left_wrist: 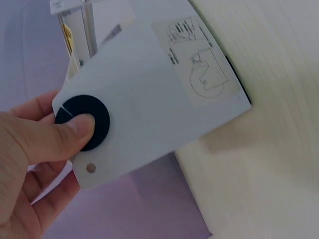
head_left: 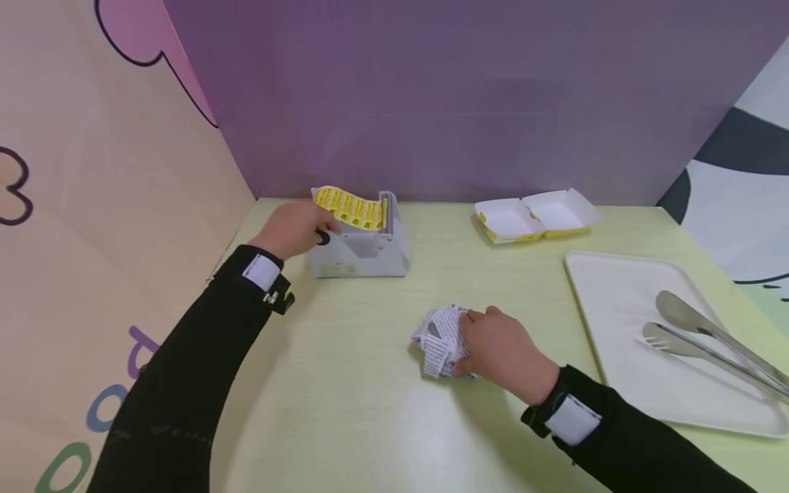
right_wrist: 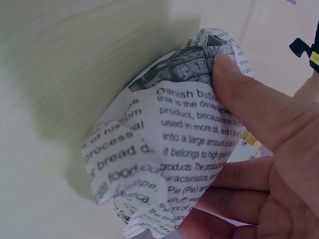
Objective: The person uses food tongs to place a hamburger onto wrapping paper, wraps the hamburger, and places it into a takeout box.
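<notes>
My left hand [head_left: 296, 227] grips the near left side of a grey label dispenser [head_left: 364, 257] at the back of the table. In the left wrist view the thumb presses on its round black knob [left_wrist: 83, 122], with the other fingers curled behind the edge. A strip of yellow labels [head_left: 350, 207] arches over the dispenser's top. Closer in, my right hand [head_left: 502, 349] holds a bundle wrapped in printed newspaper-style paper [head_left: 439, 341] on the table. Thumb and fingers lie on either side of the crumpled wrap [right_wrist: 149, 144]; its contents are hidden.
An unfolded white and yellow paper box [head_left: 536, 216] lies at the back right. A white tray [head_left: 622, 342] at the right bears metal cutlery, among it a fork [head_left: 678, 346] and a spoon [head_left: 684, 311]. A purple panel [head_left: 431, 103] stands behind the table, with a printed wall at the left.
</notes>
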A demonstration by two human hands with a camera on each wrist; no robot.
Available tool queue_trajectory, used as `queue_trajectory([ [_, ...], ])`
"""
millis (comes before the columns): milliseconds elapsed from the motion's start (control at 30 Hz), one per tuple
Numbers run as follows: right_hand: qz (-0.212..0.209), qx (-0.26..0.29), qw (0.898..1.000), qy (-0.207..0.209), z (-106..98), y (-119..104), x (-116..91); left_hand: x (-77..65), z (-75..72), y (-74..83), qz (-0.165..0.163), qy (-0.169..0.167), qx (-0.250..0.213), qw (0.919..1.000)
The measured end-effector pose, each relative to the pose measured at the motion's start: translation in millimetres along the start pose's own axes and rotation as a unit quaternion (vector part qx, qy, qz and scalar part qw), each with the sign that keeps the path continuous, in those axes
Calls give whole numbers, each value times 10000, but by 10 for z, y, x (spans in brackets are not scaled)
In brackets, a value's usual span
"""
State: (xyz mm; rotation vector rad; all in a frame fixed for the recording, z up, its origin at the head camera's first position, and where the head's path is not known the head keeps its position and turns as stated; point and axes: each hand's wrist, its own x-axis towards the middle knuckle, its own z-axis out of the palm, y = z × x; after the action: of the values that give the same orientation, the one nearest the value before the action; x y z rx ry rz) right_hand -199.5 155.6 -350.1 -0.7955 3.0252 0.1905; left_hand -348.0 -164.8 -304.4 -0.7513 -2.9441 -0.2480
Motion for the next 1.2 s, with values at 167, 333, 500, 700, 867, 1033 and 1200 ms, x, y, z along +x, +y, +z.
queue_trajectory([
  [167, -58, -4, 10000, 65, 12, -2, -17, -95, -11, -122, 320, 177, 311, 9988],
  [333, -69, -46, 9999, 102, 4, 2, -37, -164, -25, -213, 867, 635, 666, 9920],
  [500, -87, -85, 9999, 22, -13, 2, -54, -213, -88, -245, 590, 634, 776, 9932],
  [700, -84, -129, 9998, -117, -22, 14, -59, -239, -171, -287, 394, 558, 950, 9931],
  [867, -78, -63, 9999, -83, -12, 4, -55, -241, -213, -372, 293, 526, 1395, 9884],
  [1033, -159, -79, 9998, -85, -15, 10, -64, -262, -170, -459, 115, 593, 1513, 9866],
  [1200, -171, -83, 9998, -8, -13, 48, -76, -264, -134, -428, -26, 587, 1533, 9864],
])
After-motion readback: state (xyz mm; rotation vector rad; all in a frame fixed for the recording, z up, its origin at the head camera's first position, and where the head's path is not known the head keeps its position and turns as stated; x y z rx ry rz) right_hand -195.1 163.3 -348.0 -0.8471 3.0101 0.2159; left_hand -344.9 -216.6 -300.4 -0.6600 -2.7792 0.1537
